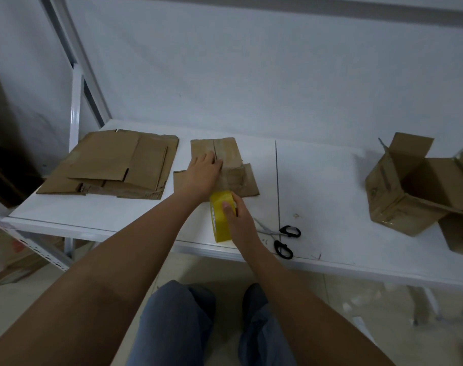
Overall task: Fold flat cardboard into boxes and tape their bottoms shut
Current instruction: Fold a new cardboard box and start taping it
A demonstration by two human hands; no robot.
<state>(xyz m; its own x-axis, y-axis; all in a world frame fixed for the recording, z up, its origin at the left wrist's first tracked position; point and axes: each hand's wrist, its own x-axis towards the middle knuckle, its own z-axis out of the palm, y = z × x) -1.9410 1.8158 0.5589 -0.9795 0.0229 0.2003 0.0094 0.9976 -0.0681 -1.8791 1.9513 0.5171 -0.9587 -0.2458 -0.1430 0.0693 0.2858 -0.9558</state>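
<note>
Keep your left hand (202,173) pressed flat on the box (219,167) seam while your right hand (239,220), clamped on the yellow tape roll (219,217), draws the strip straight toward 6 o'clock. The box sits mid-surface (317,180) under your left palm, at 12 o'clock from the roll.

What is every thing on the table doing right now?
Box being taped: bottom up, flaps closed.
Tape roll: gripped, strip pulled out.
Left hand: pressing the box.
Right hand: holding the roll.
Scissors: lying, blades nearly closed.
Flat cardboard: stacked, unfolded.
Finished box: on its side, open.
</note>
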